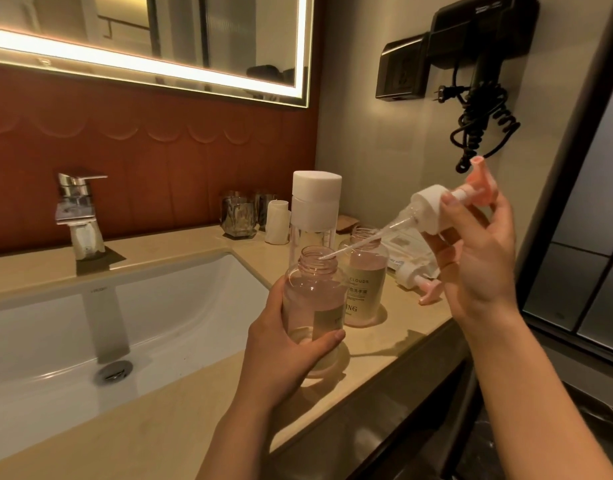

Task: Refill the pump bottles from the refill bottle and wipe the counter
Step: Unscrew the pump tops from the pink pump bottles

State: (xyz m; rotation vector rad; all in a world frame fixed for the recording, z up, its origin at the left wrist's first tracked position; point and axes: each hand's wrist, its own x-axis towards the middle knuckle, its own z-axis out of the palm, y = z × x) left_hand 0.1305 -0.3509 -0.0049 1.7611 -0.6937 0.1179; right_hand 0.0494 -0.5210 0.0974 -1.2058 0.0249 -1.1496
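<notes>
My left hand [286, 344] grips an uncapped clear pump bottle [313, 299] with pinkish liquid, standing on the beige counter [180, 407]. My right hand [478, 258] holds a white and pink pump head [436, 206] tilted above it, and the tip of its dip tube rests at the bottle's mouth. Behind stands a second open pump bottle [365, 282] with a cream label. A tall clear refill bottle [315, 202] with a white cap rises behind the held bottle. Another pump head [421, 284] lies on the counter at the right.
A white sink basin [101, 327] with a chrome faucet [78, 209] fills the left. Glass tumblers [241, 216] and a wrapped white item [276, 221] stand at the back. A hair dryer [481, 81] with a coiled cord hangs on the right wall. The counter edge drops off at the front right.
</notes>
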